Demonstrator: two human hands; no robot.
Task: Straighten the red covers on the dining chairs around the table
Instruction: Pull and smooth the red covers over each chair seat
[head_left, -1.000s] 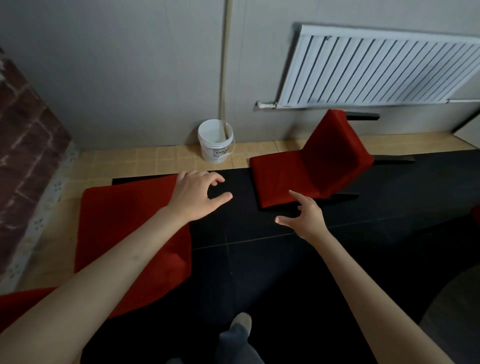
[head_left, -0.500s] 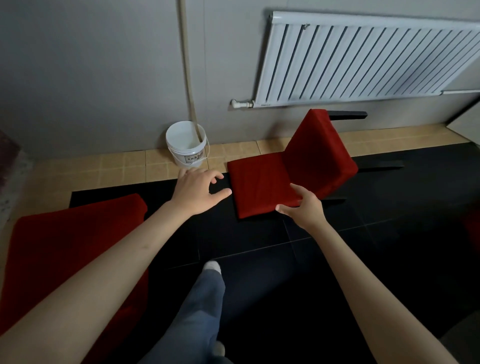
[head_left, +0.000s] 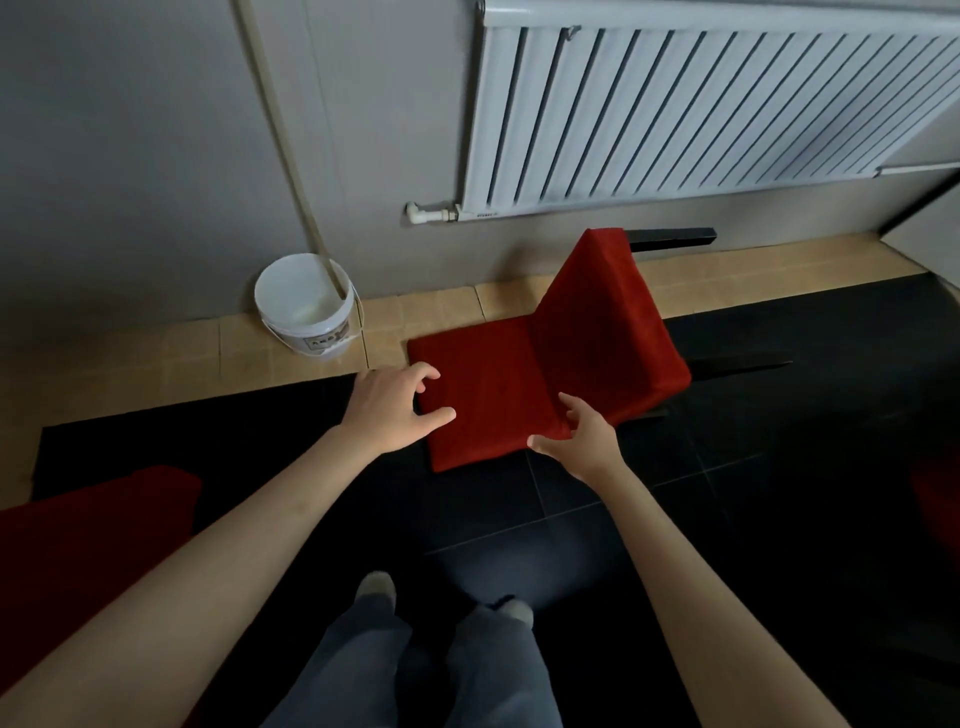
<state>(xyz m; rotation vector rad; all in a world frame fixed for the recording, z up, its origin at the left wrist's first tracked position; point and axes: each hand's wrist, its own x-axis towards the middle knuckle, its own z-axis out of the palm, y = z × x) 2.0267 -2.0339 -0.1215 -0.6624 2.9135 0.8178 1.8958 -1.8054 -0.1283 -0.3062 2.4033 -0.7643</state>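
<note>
A dining chair in a red cover (head_left: 519, 384) stands ahead of me, its seat facing left and its red back (head_left: 608, 322) rising at the right. My left hand (head_left: 395, 408) reaches over the seat's left front corner, fingers curved and spread, holding nothing. At the seat's near edge my right hand (head_left: 582, 436) hovers with its fingers spread and touching the cover's rim. A second red-covered chair (head_left: 93, 540) shows at the lower left, partly under my left arm.
A white bucket (head_left: 306, 312) with a pale pole in it stands by the grey wall to the left of the chair. A white radiator (head_left: 701, 104) hangs on the wall behind. My legs and feet (head_left: 436, 649) stand on the dark floor tiles.
I have stepped closer to the chair and both hands have moved forward onto the edges of its seat. The left chair has slid toward the lower left of the view.
</note>
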